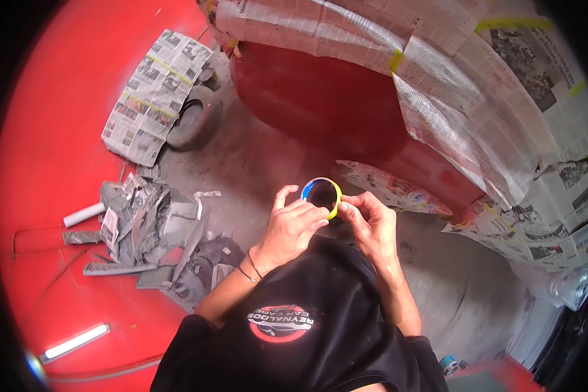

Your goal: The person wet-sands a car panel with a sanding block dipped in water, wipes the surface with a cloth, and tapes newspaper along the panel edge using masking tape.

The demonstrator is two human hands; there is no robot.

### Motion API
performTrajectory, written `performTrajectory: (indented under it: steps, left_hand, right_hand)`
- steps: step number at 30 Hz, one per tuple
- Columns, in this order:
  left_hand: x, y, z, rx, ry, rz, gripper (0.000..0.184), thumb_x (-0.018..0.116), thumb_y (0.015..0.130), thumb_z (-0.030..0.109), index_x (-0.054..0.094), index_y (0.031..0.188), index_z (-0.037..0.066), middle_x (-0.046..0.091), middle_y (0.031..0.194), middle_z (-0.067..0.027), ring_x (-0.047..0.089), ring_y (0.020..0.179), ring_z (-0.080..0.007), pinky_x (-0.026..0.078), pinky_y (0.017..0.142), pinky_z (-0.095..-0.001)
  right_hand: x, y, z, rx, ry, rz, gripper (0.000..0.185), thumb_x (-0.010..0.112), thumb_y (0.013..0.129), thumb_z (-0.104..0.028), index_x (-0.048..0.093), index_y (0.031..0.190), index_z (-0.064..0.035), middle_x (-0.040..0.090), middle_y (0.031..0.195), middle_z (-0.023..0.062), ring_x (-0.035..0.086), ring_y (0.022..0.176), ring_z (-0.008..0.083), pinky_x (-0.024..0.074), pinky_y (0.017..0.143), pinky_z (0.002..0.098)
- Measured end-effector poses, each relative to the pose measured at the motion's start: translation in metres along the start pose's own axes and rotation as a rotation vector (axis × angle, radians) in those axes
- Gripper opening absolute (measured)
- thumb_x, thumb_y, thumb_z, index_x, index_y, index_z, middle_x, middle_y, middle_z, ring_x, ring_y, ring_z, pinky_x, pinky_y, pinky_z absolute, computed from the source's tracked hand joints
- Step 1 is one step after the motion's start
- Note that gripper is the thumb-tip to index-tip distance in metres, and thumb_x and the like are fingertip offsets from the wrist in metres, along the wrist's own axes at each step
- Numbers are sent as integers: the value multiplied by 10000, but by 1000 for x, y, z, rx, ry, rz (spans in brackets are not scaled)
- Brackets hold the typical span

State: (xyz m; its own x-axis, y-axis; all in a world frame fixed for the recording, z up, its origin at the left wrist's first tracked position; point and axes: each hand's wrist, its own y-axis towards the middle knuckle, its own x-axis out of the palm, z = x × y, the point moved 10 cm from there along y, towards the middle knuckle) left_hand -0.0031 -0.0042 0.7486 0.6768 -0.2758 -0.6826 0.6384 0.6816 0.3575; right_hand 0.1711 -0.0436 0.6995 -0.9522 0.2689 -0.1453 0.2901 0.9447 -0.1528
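Observation:
A roll of yellow-green masking tape (338, 194), its inner ring partly blue, is held up in front of my chest. My left hand (290, 227) holds the roll from its lower left side, with the index finger raised and other fingers curled at the rim. At the right edge of the roll, the thumb and index finger of my right hand (371, 227) pinch the tape. Whether a loose end is between those fingertips cannot be made out. Beyond the hands stands a dark red car panel (320, 98), bordered by taped newspaper (444, 85).
To the left lies a heap of grey scraps and paper (144, 228). A tyre (195, 117) rests near a newspaper-covered panel (153, 98) against the red surface (52, 150). Clear plastic sheeting (571, 287) hangs at right. A light tube (76, 343) glows lower left.

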Motion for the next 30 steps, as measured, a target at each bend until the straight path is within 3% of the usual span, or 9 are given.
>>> performTrajectory:
  steps: [4, 10, 14, 15, 19, 22, 23, 25, 30]
  left_hand:
    - [5, -20, 9, -56, -10, -40, 165, 824, 946, 117, 761, 1094, 82, 766, 900, -54, 745, 878, -251, 400, 1198, -547]
    - [-9, -22, -8, -39, -123, -57, 159, 795, 962, 98, 754, 1109, 55, 793, 893, -64, 765, 908, -255, 499, 1130, -498]
    - [-40, 4, -59, 28, -53, -7, 159, 781, 980, 99, 746, 1123, 38, 793, 897, -72, 758, 905, -291, 520, 1102, -481]
    - [-51, 12, -72, 29, -134, 8, 147, 777, 992, 103, 740, 1118, 35, 789, 908, -77, 751, 895, -289, 520, 1107, -482]
    - [-95, 39, -105, 117, -215, 98, 154, 809, 962, 70, 729, 1090, 40, 780, 935, -93, 763, 911, -290, 505, 1161, -531]
    - [-121, 58, -117, 233, -209, 153, 208, 843, 906, 27, 724, 1076, 44, 764, 934, -99, 765, 905, -291, 526, 1153, -531]
    - [-127, 63, -123, 253, -206, 149, 220, 848, 895, 19, 723, 1074, 47, 768, 943, -98, 769, 917, -289, 526, 1154, -533]
    - [-135, 72, -132, 321, -186, 129, 261, 863, 854, 0, 725, 1067, 60, 779, 971, -83, 780, 946, -269, 522, 1161, -518]
    - [-139, 88, -150, 441, -138, -31, 289, 859, 834, 1, 747, 1088, 81, 777, 956, -58, 777, 915, -235, 519, 1159, -480]
  right_hand:
    - [6, -2, -6, -47, -306, -193, 200, 698, 1108, -168, 711, 1100, 31, 808, 885, 153, 774, 809, 154, 605, 746, 335]
    - [44, 16, 2, -182, -482, -267, 208, 658, 1048, -196, 622, 1035, 9, 678, 730, 221, 717, 637, 321, 545, 624, 414]
    - [68, 37, -23, -161, -372, -235, 180, 660, 1044, -170, 624, 1025, 5, 697, 749, 139, 727, 707, 181, 566, 663, 366]
    - [70, 45, -32, -186, -255, -163, 170, 660, 1090, -157, 627, 1030, -2, 719, 789, 70, 719, 774, 118, 577, 709, 322]
    - [87, 75, -83, -268, -103, -14, 368, 766, 1062, -98, 677, 1394, 33, 805, 1221, 173, 782, 1092, 155, 615, 948, 315]
    - [109, 91, -118, -419, -196, 55, 336, 803, 1028, -86, 725, 1337, 18, 812, 1231, 159, 785, 1117, 175, 611, 961, 318]
    - [116, 94, -132, -518, -255, 107, 338, 845, 957, -67, 763, 1282, -20, 811, 1146, 166, 814, 1013, 254, 635, 878, 333]
    - [125, 101, -141, -576, -292, 136, 331, 842, 945, -47, 770, 1268, -29, 810, 1130, 162, 814, 1006, 277, 643, 863, 349]
    - [136, 113, -157, -570, -592, 129, 189, 843, 926, 6, 754, 1091, -20, 801, 1011, 127, 801, 920, 279, 636, 798, 363]
